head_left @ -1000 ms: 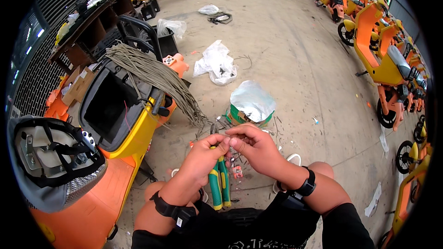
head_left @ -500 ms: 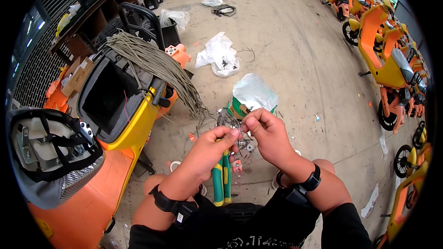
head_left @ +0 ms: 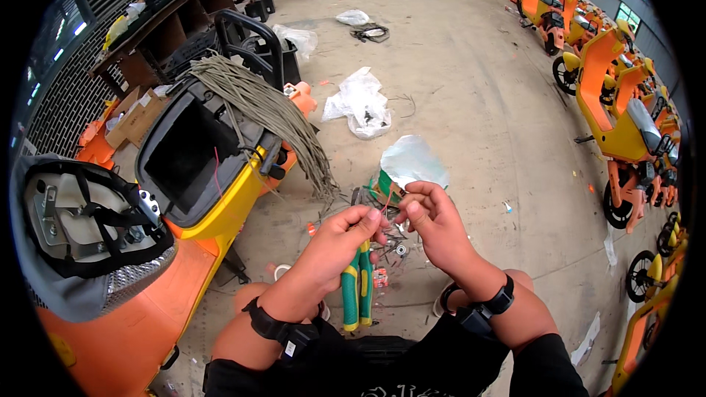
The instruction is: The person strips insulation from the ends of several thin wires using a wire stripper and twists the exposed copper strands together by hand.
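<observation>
While green-handled pliers (head_left: pixel 357 290) lie below, both hands' fingers (head_left: pixel 373 215) pinch a thin wire (head_left: pixel 387 204).

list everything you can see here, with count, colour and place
thin wire: one, reddish, pinched between both hands
pliers: one pair, green and yellow handles, floor under hands
wire bundle: one, grey, draped over scooter
open scooter: one, yellow and orange, left
parked scooters: several, orange, right
plastic bags: several, white, on floor
wrist straps: two, black, one on each wrist
left hand: pinching wire
right hand: pinching wire
</observation>
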Demonstrator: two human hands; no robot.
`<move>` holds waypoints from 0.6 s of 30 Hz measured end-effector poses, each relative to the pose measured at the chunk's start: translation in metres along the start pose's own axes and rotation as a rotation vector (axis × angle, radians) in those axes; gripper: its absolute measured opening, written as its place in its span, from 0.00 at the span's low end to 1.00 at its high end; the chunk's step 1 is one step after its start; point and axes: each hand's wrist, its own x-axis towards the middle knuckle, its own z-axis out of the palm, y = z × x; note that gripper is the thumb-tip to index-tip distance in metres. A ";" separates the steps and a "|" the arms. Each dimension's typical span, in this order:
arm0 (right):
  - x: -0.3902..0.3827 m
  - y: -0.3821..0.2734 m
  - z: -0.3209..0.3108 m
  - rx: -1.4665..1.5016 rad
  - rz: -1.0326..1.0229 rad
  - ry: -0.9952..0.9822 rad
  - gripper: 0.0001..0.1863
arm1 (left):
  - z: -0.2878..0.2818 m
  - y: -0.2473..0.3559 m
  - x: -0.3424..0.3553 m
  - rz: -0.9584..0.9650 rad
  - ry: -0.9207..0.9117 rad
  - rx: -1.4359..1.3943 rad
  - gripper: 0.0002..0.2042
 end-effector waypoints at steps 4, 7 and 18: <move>-0.015 0.007 0.007 -0.151 0.111 -0.098 0.16 | -0.008 0.002 -0.001 0.114 0.076 -0.015 0.13; -0.035 0.026 0.017 -0.190 0.144 -0.238 0.19 | -0.013 -0.005 0.005 0.229 0.126 0.034 0.12; -0.041 0.028 0.031 -0.274 0.149 -0.356 0.18 | 0.006 -0.022 0.028 0.368 0.176 0.097 0.14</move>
